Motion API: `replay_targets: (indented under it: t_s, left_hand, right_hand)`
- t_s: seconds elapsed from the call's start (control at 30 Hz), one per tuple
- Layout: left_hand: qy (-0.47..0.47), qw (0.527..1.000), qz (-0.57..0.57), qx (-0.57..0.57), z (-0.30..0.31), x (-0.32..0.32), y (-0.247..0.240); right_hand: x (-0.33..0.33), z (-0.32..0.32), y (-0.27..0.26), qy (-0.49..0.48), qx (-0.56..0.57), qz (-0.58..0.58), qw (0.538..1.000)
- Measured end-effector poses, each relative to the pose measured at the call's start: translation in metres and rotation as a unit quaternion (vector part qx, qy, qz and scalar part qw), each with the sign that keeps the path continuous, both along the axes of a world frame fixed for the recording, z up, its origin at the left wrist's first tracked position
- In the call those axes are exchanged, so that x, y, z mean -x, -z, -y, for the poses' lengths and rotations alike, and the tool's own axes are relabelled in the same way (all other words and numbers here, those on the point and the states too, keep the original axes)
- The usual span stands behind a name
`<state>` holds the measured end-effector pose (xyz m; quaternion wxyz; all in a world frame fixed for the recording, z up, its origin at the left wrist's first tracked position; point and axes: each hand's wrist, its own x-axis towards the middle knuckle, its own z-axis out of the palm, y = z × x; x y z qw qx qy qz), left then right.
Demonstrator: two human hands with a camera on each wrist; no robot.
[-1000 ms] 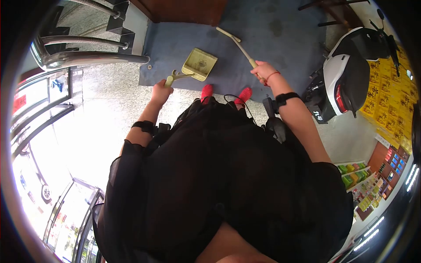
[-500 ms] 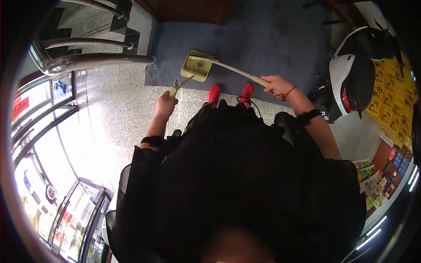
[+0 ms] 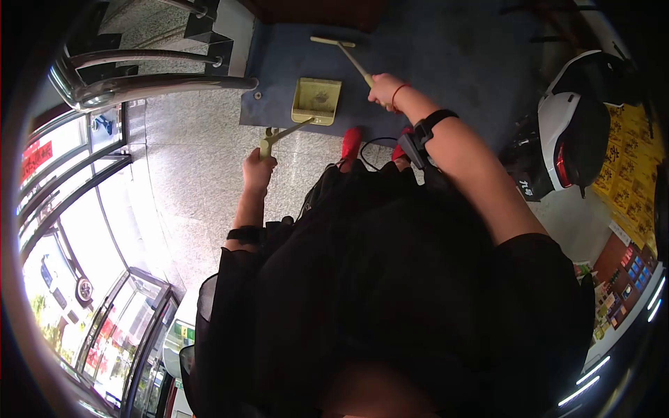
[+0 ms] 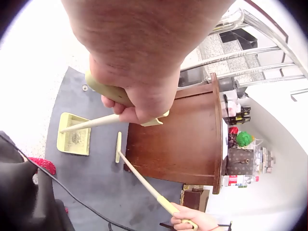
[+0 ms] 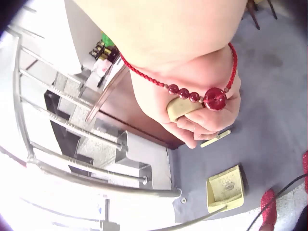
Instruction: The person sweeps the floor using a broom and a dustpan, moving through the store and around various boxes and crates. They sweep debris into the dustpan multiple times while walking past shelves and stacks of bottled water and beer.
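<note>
A yellow-green dustpan (image 3: 317,101) lies on the blue-grey mat in front of the feet. Its long handle rises to the left hand (image 3: 258,174), whose fingers curl round the grip in the left wrist view. The right hand (image 3: 387,93) grips the handle of a broom, and the broom's narrow head (image 3: 333,42) is beyond the dustpan, apart from it, near the wooden counter. In the right wrist view the fingers of the right hand (image 5: 192,115) wrap the handle end; the dustpan (image 5: 225,188) is below them.
Metal railings (image 3: 160,83) and steps stand at the left. The wooden counter (image 4: 178,137) borders the mat's far side. A scooter (image 3: 568,139) is parked at the right, beside yellow packages (image 3: 624,160). Red shoes (image 3: 352,143) stand at the mat's near edge.
The broom head went from beyond the dustpan to over it, then back out toward the counter. The right hand has moved left and forward; the left hand still holds the dustpan handle.
</note>
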<state>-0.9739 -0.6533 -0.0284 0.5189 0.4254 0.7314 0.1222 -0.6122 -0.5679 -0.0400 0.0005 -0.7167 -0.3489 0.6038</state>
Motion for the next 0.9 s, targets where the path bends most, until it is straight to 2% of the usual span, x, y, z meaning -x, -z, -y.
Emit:
replay_targets:
  t_s: [0.1,0.17,0.27,0.33,0.43,0.47,0.53,0.57,0.7,0.8,0.9]
  left_hand:
    - [-0.008,1.0,-0.009,0.006,0.007,0.002,0.005]
    - [0.067,0.995,-0.069,-0.011,0.012,0.005,0.013]
    - [0.058,0.997,-0.052,0.0,0.016,0.005,0.011]
    - [0.062,0.997,-0.056,-0.007,0.017,0.011,0.021]
    - [0.065,0.996,-0.064,-0.01,0.016,0.011,0.016]
    - [0.064,0.996,-0.066,-0.009,0.016,0.01,0.012]
    - [0.069,0.995,-0.068,-0.014,0.019,0.017,0.021]
    - [0.074,0.995,-0.069,-0.021,0.02,0.02,0.026]
    - [0.05,0.996,-0.078,-0.007,0.032,0.019,0.001]
    - [0.045,0.997,-0.061,-0.002,0.04,0.023,-0.005]
    - [0.081,0.994,-0.066,0.003,0.053,0.026,-0.004]
  right_hand:
    - [0.006,0.034,0.007,-0.083,-0.028,0.019,0.996]
    - [0.001,0.06,-0.013,-0.101,-0.025,0.023,0.994]
    - [-0.016,0.092,-0.048,-0.078,0.009,-0.031,0.996]
    - [-0.032,0.1,-0.067,-0.007,0.098,-0.119,0.988]
    - [-0.057,0.117,-0.067,0.042,0.098,-0.129,0.986]
    - [-0.06,0.119,-0.064,0.042,0.098,-0.129,0.986]
    - [-0.055,0.118,-0.074,0.027,0.009,-0.103,0.994]
    - [-0.053,0.109,-0.089,-0.003,0.029,-0.071,0.997]
    - [-0.043,0.079,-0.048,0.053,0.018,-0.088,0.995]
    - [-0.019,0.075,-0.03,0.027,0.038,-0.056,0.997]
    - [-0.002,0.108,-0.011,-0.005,0.039,-0.057,0.998]
